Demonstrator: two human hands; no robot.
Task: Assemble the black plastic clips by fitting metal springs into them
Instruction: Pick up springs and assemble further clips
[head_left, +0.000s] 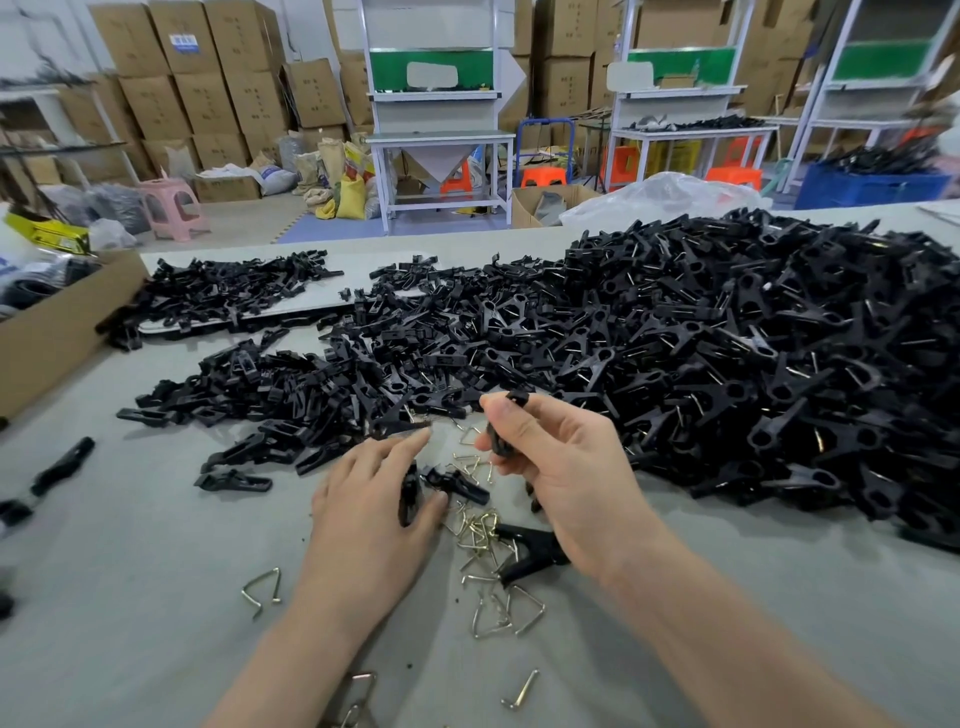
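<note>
Head view: looks down across a grey table (130, 571) strewn with black parts.
Right hand (550, 467): raised above the table, grip clamped on the held clip, which is pinched upright between the thumb and curled fingers.
Held clip (500, 434): matte black plastic, narrow, with a rounded end poking up past the thumb tip.
Left hand (363, 509): low over the table, fingers straight, reaching to the pile's near edge.
Clip half (409, 493): black, standing in the crook between the left thumb and forefinger. I cannot tell whether that grip is clamped on it.
Springs (480, 530): brass-toned wire bent into triangles, scattered on the table between and below the hands.
Clip heap (753, 338): a large mound of black clips on the right, wire glinting in many.
Loose halves (249, 291): flatter black pieces spread to the left.
Cardboard box (52, 322): at the table's left edge.
</note>
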